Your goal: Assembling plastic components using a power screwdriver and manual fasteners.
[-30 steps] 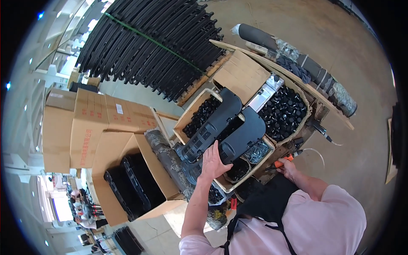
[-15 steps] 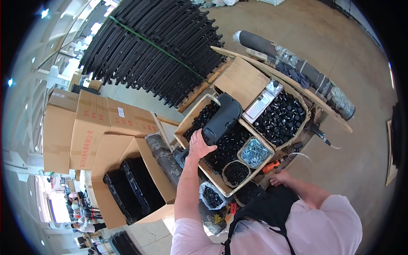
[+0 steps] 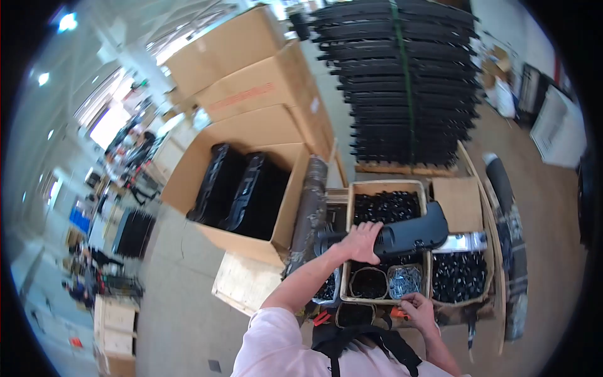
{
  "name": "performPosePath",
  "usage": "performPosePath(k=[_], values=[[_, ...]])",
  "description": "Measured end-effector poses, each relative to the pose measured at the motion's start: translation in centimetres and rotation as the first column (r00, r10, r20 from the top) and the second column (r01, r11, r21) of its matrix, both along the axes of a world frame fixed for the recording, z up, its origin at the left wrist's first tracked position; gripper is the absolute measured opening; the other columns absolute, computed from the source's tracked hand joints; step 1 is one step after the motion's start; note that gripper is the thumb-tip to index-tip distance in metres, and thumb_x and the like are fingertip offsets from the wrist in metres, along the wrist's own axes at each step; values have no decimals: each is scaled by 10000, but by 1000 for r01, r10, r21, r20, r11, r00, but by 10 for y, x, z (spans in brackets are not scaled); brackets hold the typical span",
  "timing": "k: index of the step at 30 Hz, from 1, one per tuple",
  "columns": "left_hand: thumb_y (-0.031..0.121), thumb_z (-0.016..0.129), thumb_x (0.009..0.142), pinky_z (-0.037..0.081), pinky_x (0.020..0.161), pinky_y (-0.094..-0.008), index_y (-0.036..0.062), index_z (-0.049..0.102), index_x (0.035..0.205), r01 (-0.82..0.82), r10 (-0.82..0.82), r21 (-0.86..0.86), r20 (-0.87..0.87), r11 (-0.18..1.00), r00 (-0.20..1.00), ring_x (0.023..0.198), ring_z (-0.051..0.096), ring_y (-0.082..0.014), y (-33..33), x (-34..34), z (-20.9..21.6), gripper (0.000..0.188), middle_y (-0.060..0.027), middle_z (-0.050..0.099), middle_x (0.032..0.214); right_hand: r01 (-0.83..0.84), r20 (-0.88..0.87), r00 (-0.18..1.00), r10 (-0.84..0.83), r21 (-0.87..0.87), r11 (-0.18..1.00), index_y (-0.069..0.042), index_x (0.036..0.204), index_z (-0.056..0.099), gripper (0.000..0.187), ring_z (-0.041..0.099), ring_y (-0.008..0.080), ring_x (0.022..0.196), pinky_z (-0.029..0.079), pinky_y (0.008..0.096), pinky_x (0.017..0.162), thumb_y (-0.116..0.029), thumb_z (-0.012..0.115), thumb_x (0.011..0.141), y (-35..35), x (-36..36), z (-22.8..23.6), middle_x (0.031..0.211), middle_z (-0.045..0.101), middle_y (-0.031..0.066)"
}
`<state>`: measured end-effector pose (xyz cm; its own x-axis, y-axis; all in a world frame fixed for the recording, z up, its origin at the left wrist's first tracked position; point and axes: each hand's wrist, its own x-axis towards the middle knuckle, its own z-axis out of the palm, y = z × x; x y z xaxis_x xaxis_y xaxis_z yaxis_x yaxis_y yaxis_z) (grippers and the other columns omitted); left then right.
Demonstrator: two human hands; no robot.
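Note:
A long dark plastic part (image 3: pixel 418 234) lies across a wooden-edged bin of small black pieces (image 3: pixel 388 204). My left hand (image 3: pixel 363 243) grips its narrower section, thumb on the near side and fingers over the top. At the near right corner of the bin, a small container of silvery screws (image 3: pixel 405 281) sits beside a round tub of black bits (image 3: pixel 369 283). My right hand (image 3: pixel 419 309) is at the near edge of the screw container, fingertips pinched together. Whatever they hold is too small to make out. An orange-handled tool (image 3: pixel 397 311) lies just left of that hand.
Right of the bin stands another bin of black caps (image 3: pixel 461 276), with a metal box (image 3: pixel 461 242) at its far edge. A large carton (image 3: pixel 264 242) holding two black parts stands left, past a wrapped roll (image 3: pixel 308 210). Stacked black frames (image 3: pixel 408 94) rise behind. Red-handled pliers (image 3: pixel 321 318) lie near me.
The view has swung left, so the bins now appear more upright. My right hand has come from beside the orange-handled tool to the screw container. My left hand stays on the plastic part.

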<state>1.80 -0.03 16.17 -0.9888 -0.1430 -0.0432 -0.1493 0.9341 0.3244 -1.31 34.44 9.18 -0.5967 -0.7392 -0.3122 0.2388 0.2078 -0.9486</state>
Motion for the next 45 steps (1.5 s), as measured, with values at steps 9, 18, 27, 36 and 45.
performPosePath(k=[9,18,27,36,45], values=[[371,880,651,438,1120,-423,-45,354,1530,-147,275,772,-37,618,961,1275,568,-342,51,149,74,1105,-232,567,1345,-632,-931,352,95,-162,758,-76,1130,717,394,713,278,995,544,414,926,-96,829,753,-87,-25,174,1056,731,102],[334,851,663,422,1117,-382,-21,353,1549,-134,91,904,106,407,990,1267,551,-282,70,248,50,1077,-187,568,1369,-683,-805,-577,140,569,459,-81,1085,634,372,637,239,893,460,379,839,-259,765,786,-156,45,245,959,636,63],[500,612,1025,434,1128,-433,16,454,1524,-108,706,928,-192,357,682,1327,544,-292,-113,403,82,713,-150,571,1443,-491,-704,-265,659,687,536,-63,1092,648,220,693,365,889,546,467,793,-182,673,909,-253,97,259,918,691,171],[335,587,1070,513,769,-296,9,666,1246,-124,989,983,143,-137,37,883,636,-131,-211,530,-93,378,-55,706,1024,-264,-263,907,329,253,931,41,1220,660,317,700,213,944,559,381,890,-161,582,987,-453,80,201,1078,726,118],[250,611,1050,538,713,-274,-21,671,1236,-299,928,894,367,-333,64,817,670,-141,-90,552,-236,334,-98,726,992,134,-223,972,-69,291,947,86,1014,717,244,699,381,879,572,499,811,47,573,821,-681,38,35,1010,717,219]])
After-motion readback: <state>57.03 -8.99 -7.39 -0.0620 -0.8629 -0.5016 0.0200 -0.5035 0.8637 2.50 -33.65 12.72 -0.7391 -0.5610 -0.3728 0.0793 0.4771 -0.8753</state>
